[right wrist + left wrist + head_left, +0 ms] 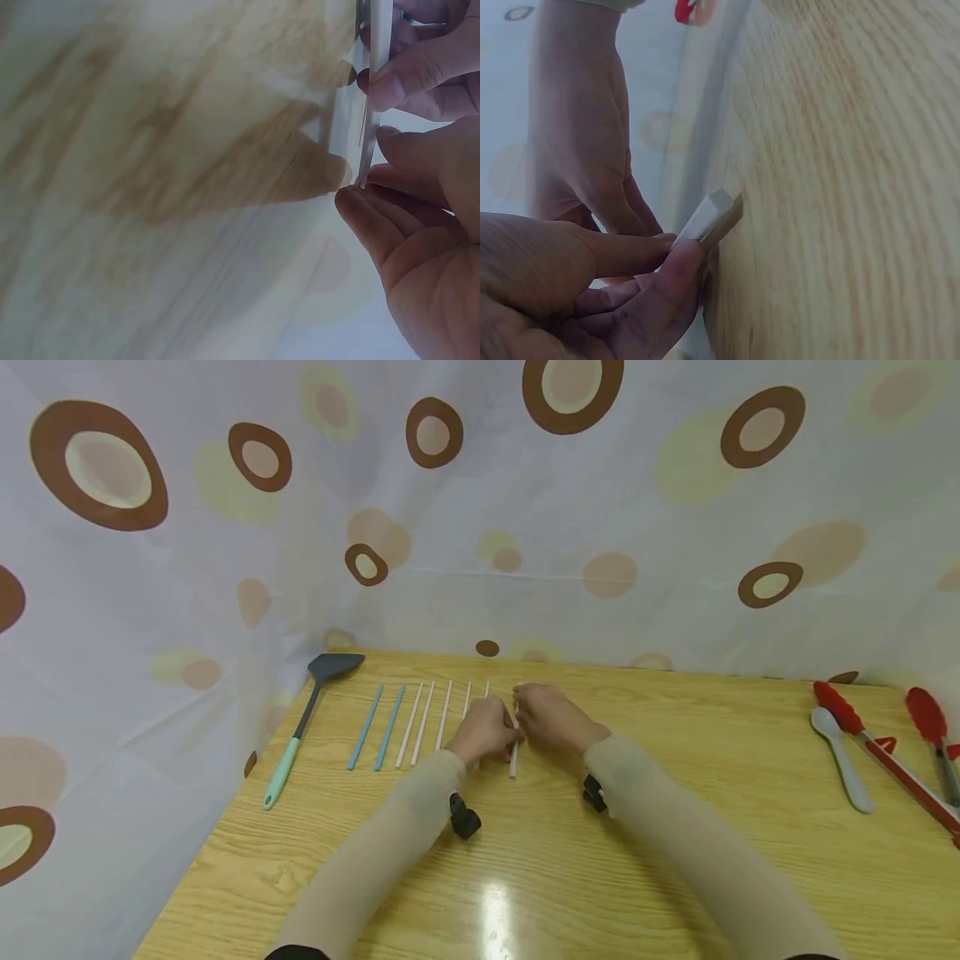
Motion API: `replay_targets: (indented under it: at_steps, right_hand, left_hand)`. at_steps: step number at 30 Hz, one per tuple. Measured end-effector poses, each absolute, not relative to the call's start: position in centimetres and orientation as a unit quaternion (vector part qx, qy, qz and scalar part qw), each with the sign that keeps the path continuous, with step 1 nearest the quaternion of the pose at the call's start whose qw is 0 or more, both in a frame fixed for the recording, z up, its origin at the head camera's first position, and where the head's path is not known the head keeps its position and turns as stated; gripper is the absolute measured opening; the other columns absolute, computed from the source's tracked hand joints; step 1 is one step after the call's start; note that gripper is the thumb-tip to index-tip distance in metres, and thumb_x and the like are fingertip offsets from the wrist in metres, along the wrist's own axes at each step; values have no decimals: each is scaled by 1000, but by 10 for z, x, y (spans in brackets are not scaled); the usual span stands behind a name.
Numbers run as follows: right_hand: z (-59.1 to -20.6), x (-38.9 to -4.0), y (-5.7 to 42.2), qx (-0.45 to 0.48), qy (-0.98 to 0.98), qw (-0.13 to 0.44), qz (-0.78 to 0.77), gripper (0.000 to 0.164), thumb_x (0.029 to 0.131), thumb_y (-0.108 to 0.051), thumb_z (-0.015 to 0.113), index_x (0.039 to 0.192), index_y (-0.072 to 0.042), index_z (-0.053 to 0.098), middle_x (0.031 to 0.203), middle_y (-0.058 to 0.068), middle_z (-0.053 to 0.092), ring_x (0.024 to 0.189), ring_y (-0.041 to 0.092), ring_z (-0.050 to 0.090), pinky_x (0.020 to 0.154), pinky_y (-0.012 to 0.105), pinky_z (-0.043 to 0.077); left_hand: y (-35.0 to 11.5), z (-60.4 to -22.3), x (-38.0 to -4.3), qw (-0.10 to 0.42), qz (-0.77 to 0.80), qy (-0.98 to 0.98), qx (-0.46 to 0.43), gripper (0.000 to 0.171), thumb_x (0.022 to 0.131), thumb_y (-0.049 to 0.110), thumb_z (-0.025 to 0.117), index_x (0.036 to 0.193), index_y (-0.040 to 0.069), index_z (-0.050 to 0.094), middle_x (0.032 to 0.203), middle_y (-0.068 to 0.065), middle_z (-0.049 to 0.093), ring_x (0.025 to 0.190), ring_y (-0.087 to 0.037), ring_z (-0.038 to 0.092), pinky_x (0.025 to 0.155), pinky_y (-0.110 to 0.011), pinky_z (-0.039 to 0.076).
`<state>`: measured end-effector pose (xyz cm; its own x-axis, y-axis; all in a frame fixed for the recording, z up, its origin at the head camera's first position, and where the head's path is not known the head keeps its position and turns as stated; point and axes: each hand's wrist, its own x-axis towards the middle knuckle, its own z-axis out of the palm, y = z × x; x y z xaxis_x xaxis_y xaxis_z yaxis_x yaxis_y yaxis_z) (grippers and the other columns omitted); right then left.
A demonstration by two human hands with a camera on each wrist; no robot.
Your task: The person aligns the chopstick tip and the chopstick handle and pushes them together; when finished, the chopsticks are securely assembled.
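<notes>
In the head view, a white chopstick (513, 762) lies between my two hands, over the table's middle. My left hand (483, 728) pinches it between thumb and fingers; the left wrist view shows its squared end (705, 215) sticking out past the fingertips, close above the wood. Towards the far end, my right hand (553, 717) pinches the same chopstick, seen edge-on in the right wrist view (379, 45). Left of the hands lies a row of several pale chopsticks (444, 714), partly hidden by my left hand, then two blue chopsticks (390, 727), (365, 727).
A spatula (302, 724) with a mint handle lies at the table's left. At the right are a grey-white spoon (842, 758), red-tipped tongs (896, 768) and another red-headed utensil (930, 722), cut by the frame edge. A patterned curtain (487, 602) stands behind the wooden table (675, 760).
</notes>
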<state>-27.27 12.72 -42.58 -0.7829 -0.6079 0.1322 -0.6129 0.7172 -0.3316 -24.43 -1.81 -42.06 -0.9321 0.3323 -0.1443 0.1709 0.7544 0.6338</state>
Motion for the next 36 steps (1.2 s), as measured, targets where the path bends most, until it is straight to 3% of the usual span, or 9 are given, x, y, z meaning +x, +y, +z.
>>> replay_targets:
  at_steps: [2,5,9,20,36]
  right_hand:
    - [-426,-274,126,325,-928,3,183,12,89,-5,53,92,-1,64,123,20,50,116,32,44,98,40,31]
    - [-427,-275,124,325,-927,3,186,9,89,-5,54,89,-3,63,101,13,60,92,26,56,82,36,43]
    - [-430,-275,123,324,-926,6,195,9,88,-3,55,79,-7,56,72,0,49,62,16,46,58,30,39]
    - [-430,-275,119,321,-929,-2,183,8,88,-5,56,81,-7,57,73,0,49,64,17,47,60,31,40]
    - [-429,-273,119,345,-918,22,194,7,87,-4,56,81,-6,58,75,1,51,65,16,48,61,31,40]
  left_hand:
    - [-18,-420,-246,123,318,930,135,29,82,15,67,55,4,66,47,-4,58,42,-16,58,42,-22,45]
    - [-18,-418,-249,124,307,934,131,28,81,14,67,56,3,66,48,-5,59,43,-16,59,43,-20,46]
    - [-17,-417,-252,132,296,938,122,27,81,14,67,56,4,66,49,-4,59,44,-14,59,47,-19,46]
    - [-19,-417,-257,147,318,931,104,27,82,12,66,57,2,66,50,-5,60,45,-15,60,50,-20,47]
    - [-18,-411,-255,128,303,937,114,22,82,4,60,60,1,63,50,-9,59,43,-17,59,41,-22,45]
